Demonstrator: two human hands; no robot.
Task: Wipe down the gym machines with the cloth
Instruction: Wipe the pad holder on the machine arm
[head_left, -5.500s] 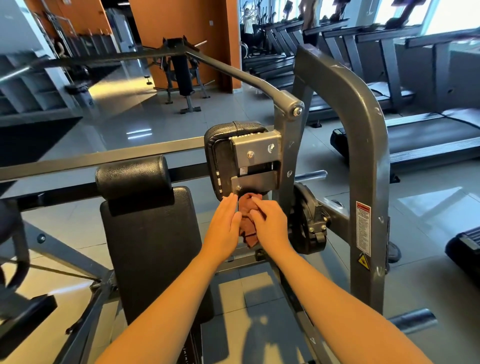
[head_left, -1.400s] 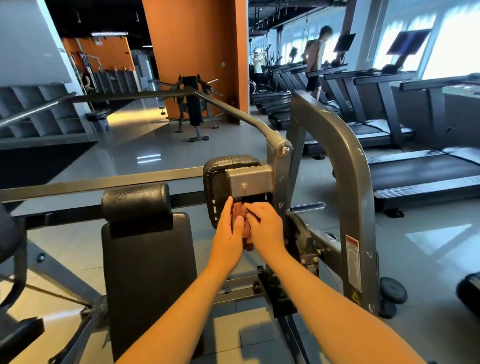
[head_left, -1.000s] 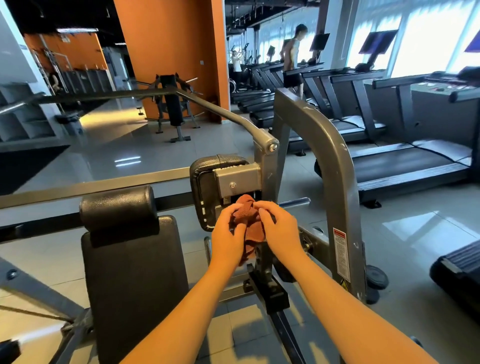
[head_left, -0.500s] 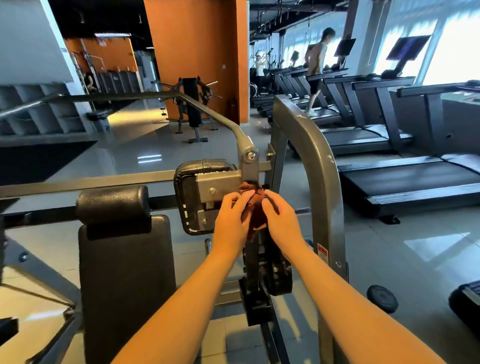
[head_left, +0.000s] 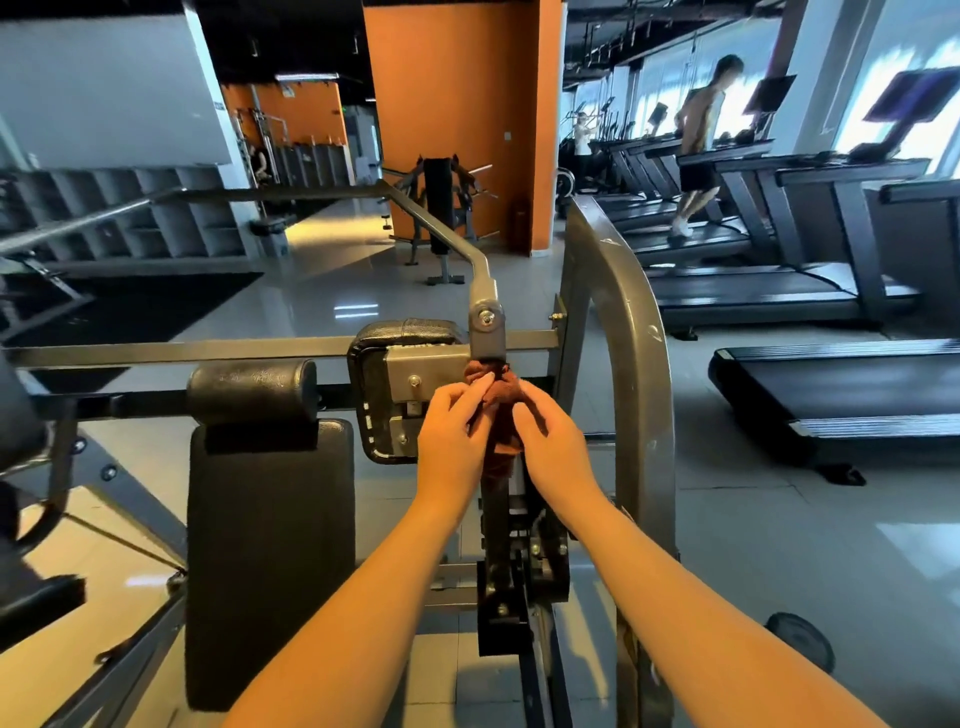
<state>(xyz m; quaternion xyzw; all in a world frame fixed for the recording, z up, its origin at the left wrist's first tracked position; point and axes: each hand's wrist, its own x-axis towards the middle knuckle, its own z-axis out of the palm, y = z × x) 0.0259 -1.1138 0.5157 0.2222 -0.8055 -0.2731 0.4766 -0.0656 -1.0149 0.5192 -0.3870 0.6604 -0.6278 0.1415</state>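
One cloth (head_left: 501, 387) shifted up under machine pivot (head_left: 487, 325); two hands, left hand (head_left: 454, 436), right hand (head_left: 550, 441), pinching it.

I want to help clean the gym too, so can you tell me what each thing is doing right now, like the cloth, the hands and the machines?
cloth: bunched up, pressed just under the pivot bolt.
left hand: grips the cloth.
right hand: holds the cloth too.
black backrest: upright, nobody sitting against it.
far treadmill: in use, a person is on it.
near treadmill: nobody on it.
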